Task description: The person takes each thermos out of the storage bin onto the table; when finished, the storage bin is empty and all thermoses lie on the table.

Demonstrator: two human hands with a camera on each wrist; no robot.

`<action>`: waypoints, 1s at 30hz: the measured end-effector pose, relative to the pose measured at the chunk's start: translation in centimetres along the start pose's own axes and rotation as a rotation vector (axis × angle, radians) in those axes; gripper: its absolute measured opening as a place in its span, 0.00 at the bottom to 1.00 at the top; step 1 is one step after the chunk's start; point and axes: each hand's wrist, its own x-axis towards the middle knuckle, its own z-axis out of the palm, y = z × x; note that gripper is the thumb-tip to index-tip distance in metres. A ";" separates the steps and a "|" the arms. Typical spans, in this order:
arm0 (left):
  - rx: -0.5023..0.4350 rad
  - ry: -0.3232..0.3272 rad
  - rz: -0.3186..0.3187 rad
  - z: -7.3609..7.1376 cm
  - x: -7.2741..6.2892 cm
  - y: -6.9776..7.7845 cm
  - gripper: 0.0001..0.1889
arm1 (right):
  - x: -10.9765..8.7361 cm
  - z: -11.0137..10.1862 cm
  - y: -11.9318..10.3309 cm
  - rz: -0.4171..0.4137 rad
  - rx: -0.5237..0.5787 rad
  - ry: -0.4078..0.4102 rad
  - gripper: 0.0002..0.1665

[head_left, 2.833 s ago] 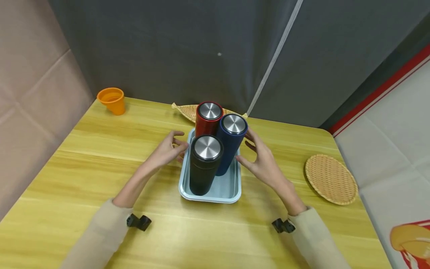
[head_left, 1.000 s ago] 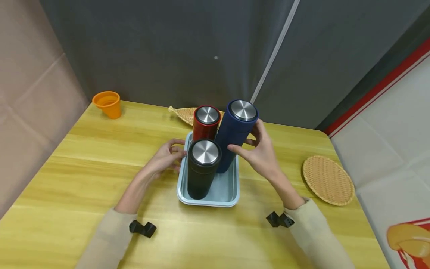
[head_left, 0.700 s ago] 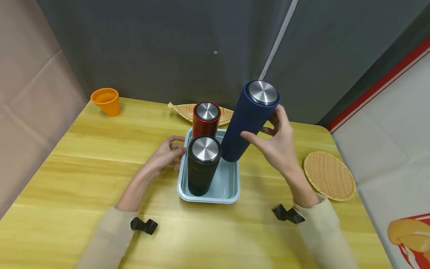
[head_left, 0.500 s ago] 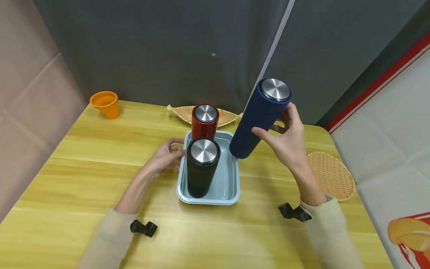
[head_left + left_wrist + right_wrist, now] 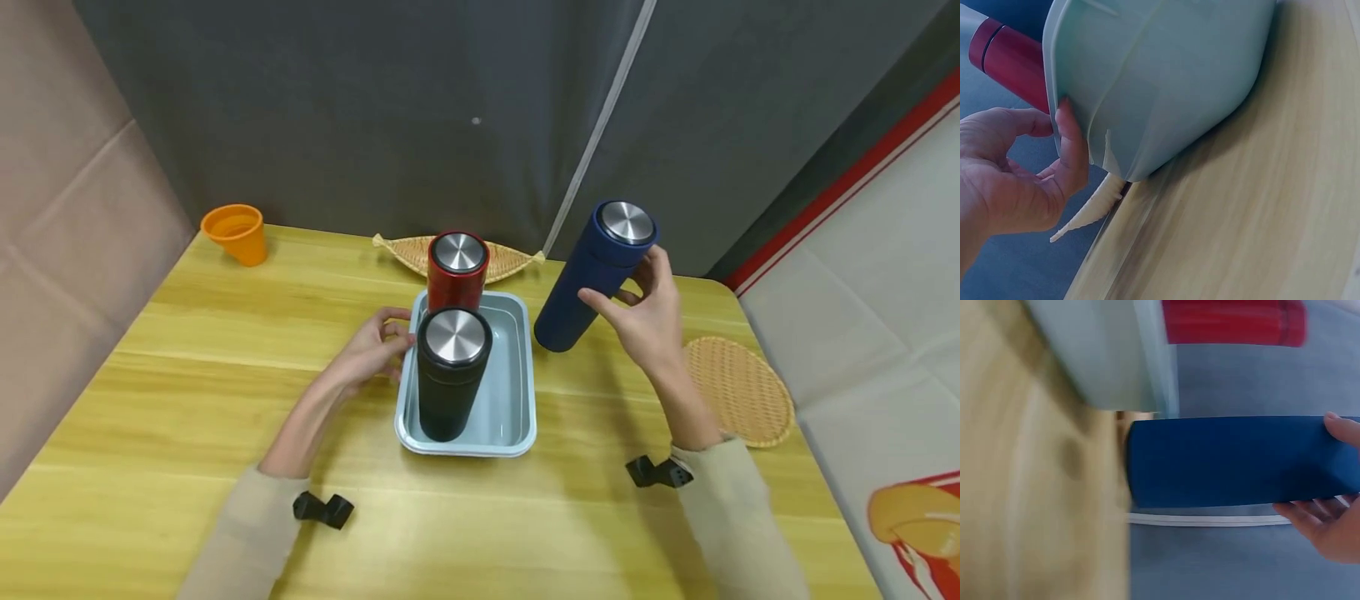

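Observation:
My right hand holds a dark blue thermos around its upper body, thumb on one side and fingers on the other. It is upright, just right of the light blue tray. In the right wrist view the thermos has its base close to the tabletop; I cannot tell whether they touch. At the tray's left side, my left hand pinches the rim, as the left wrist view shows of the hand. Inside the tray stand a black thermos in front and a red thermos behind.
A boat-shaped wicker basket lies behind the tray, partly hidden by the red thermos. An orange cup stands at the back left. A round wicker mat lies on the right. A grey curtain borders the table's back edge.
My right hand has taken hold of the blue thermos, lifted it out of the tray, carried it right, and lowered it toward the table. The left hand stays at the tray rim.

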 end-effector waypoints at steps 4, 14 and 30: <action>-0.001 -0.005 -0.001 0.2 0.0 -0.1 0.27 | -0.7 0.8 1.8 0.050 0.048 -0.005 0.45; -0.015 -0.006 0.001 0.0 0.1 -0.1 0.28 | -1.2 1.9 0.6 0.147 0.056 -0.021 0.43; -0.015 -0.005 -0.004 -0.1 0.1 -0.1 0.28 | -0.4 2.3 0.6 0.144 0.030 -0.064 0.42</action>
